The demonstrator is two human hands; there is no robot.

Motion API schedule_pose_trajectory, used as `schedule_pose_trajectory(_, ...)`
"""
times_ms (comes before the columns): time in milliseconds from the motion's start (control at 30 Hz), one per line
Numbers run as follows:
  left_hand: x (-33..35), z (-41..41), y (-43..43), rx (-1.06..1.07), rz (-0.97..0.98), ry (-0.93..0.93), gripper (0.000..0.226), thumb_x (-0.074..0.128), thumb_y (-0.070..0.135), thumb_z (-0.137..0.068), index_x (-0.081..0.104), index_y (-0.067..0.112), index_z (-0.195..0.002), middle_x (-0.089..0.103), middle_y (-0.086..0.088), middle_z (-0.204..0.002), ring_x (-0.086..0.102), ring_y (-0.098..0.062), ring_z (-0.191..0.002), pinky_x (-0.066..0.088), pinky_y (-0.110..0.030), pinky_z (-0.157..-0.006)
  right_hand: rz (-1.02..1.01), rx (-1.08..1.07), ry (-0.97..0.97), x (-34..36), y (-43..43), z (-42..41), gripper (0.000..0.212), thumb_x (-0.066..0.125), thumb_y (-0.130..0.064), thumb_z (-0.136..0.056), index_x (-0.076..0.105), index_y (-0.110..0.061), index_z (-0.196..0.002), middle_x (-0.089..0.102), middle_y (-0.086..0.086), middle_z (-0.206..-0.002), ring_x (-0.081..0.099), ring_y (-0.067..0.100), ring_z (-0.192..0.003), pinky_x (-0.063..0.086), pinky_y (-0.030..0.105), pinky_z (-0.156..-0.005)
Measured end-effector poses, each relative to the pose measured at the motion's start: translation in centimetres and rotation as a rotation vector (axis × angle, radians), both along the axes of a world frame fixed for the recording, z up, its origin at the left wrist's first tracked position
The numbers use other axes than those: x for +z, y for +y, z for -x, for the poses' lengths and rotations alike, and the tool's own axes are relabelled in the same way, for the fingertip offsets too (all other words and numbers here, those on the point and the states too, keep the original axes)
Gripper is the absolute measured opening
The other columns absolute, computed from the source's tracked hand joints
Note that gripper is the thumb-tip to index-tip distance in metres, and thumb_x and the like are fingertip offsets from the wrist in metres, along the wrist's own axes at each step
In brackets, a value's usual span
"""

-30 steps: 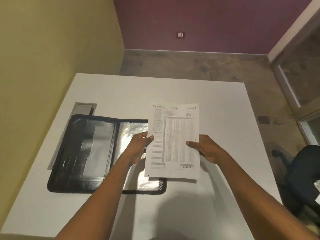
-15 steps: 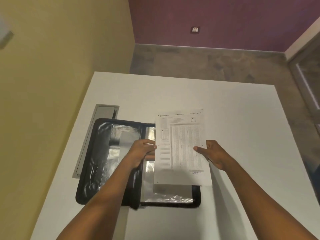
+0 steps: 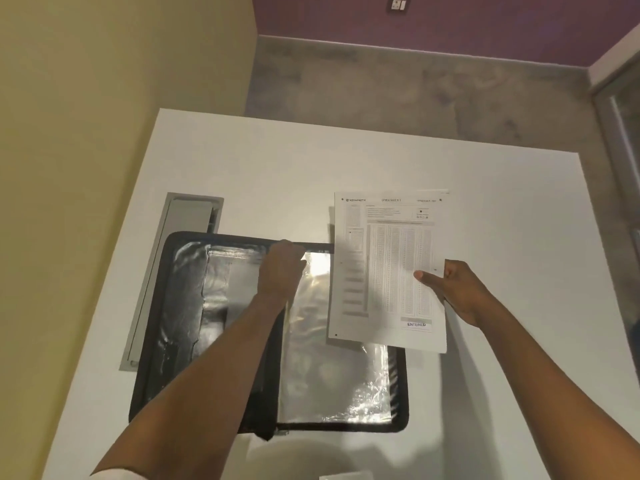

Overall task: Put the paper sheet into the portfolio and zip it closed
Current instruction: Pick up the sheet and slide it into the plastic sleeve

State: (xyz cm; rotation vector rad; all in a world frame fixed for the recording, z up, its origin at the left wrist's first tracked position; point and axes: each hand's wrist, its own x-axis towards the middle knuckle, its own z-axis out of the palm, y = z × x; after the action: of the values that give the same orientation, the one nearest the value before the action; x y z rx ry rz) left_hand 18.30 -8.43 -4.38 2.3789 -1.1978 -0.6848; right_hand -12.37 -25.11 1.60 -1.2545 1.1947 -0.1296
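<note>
While the left hand (image 3: 282,268) pinches a portfolio (image 3: 180,306) sleeve, the right hand's (image 3: 460,292) grip clamps the paper sheet's (image 3: 388,271) right edge.

— Portfolio (image 3: 183,306)?
— Black, zip-edged, lying open flat on the worktop (image 3: 277,174); glossy clear sleeves across both halves.
— Paper sheet (image 3: 388,268)?
— White printed form, dense grid of columns, "ENTERED" near the bottom edge. Held above the portfolio's right half, overhanging its right edge, not yet inside.
</note>
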Motion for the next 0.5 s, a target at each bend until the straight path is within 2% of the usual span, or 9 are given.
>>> schedule_pose_trajectory(67,-0.4,-0.3,-0.2,-0.056,-0.044,-0.056,0.016,0.067,0.011,-0.098,0.077,0.008,-0.110,0.069,-0.009,-0.109,0.063,-0.026,-0.106,0.058,-0.043,-0.087,0.001,0.003,0.001,-0.4,-0.6,0.0,0.011,0.073,-0.015,-0.095,0.073,-0.016,-0.106,0.070,-0.022,-0.065,0.062,-0.005,-0.052,0.045,0.006,-0.051)
schedule_pose_trajectory(167,-0.7,-0.3,-0.4,-0.033,-0.052,-0.078,0.015,0.068,0.007,-0.096,0.080,0.010,-0.102,0.069,-0.006,-0.107,0.063,-0.023,-0.102,0.061,-0.040,-0.080,-0.023,-0.022,-0.016,-0.6,-1.1,-0.2,0.017,0.074,-0.016,-0.094,0.075,-0.016,-0.111,0.081,-0.011,-0.092,0.070,-0.002,-0.066,0.049,0.010,-0.055)
schedule_pose_trajectory(233,-0.8,-0.2,-0.4,-0.006,-0.065,-0.076,0.016,0.066,0.000,-0.092,0.079,0.009,-0.095,0.068,-0.004,-0.105,0.063,-0.022,-0.100,0.061,-0.041,-0.078,-0.028,-0.024,-0.020,-0.8,-1.4,-0.2,0.007,0.074,-0.014,-0.093,0.076,-0.020,-0.096,0.077,-0.015,-0.077,0.066,-0.003,-0.058,0.047,0.008,-0.052)
schedule_pose_trajectory(267,-0.7,-0.1,-0.4,0.002,-0.072,-0.082,0.016,0.065,-0.001,-0.091,0.077,0.009,-0.091,0.068,-0.004,-0.104,0.063,-0.023,-0.100,0.060,-0.043,-0.078,-0.021,-0.028,-0.027,-1.0,-1.5,-0.2,0.012,0.074,-0.013,-0.094,0.074,-0.023,-0.089,0.072,-0.018,-0.068,0.062,-0.004,-0.052,0.045,0.007,-0.049)
schedule_pose_trajectory(367,-0.6,-0.2,-0.4,0.024,-0.077,-0.076,0.016,0.061,0.005,-0.092,0.072,0.012,-0.082,0.069,-0.004,-0.102,0.063,-0.024,-0.100,0.059,-0.046,-0.079,-0.023,-0.034,-0.042,-1.1,-1.7,-0.4,0.015,0.073,-0.010,-0.095,0.073,-0.023,-0.087,0.068,-0.020,-0.062,0.058,-0.005,-0.047,0.043,0.006,-0.047)
schedule_pose_trajectory(433,-0.7,-0.3,-0.4,0.041,-0.058,-0.056,0.015,0.062,0.009,-0.096,0.076,0.012,-0.093,0.070,-0.003,-0.106,0.063,-0.023,-0.104,0.057,-0.040,-0.081,-0.029,-0.031,-0.063,-1.1,-1.8,-0.6,0.021,0.073,-0.010,-0.094,0.075,-0.027,-0.084,0.069,-0.020,-0.064,0.058,-0.006,-0.047,0.043,0.005,-0.048)
schedule_pose_trajectory(500,-0.9,-0.5,-0.4,0.041,-0.049,-0.066,0.015,0.064,0.010,-0.098,0.077,0.013,-0.103,0.069,-0.001,-0.109,0.062,-0.021,-0.106,0.053,-0.033,-0.080,-0.040,-0.022,-0.071,-1.1,-1.8,-0.8,0.037,0.072,-0.008,-0.095,0.075,-0.034,-0.068,0.070,-0.020,-0.066,0.059,-0.006,-0.048,0.043,0.004,-0.050)
